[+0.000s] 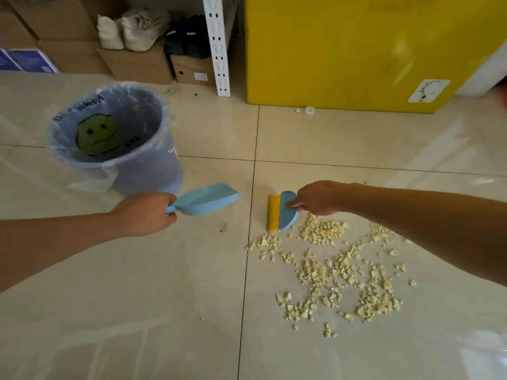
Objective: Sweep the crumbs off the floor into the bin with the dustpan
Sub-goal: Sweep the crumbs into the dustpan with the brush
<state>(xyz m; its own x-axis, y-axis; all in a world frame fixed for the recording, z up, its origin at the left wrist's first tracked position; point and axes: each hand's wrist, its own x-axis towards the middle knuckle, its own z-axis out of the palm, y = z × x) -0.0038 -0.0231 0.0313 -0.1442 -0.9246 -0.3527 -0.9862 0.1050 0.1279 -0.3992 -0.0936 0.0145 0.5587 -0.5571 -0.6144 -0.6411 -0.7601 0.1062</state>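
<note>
Pale yellow crumbs (340, 272) lie scattered over the beige floor tiles at the lower right. My right hand (315, 198) grips a small blue brush with yellow bristles (279, 211), its bristle edge on the floor at the upper left rim of the crumbs. My left hand (145, 212) holds a light blue dustpan (205, 200) by its handle, its mouth pointing right, apart from the brush. Just behind the dustpan stands a blue-grey bin (148, 165) lined with a clear bag; a green face print shows inside it.
A yellow cabinet (370, 50) stands at the back right, with a small white cap (309, 110) on the floor before it. A white perforated shelf post (218, 45), cardboard boxes (137, 64) and shoes (131, 28) line the back wall.
</note>
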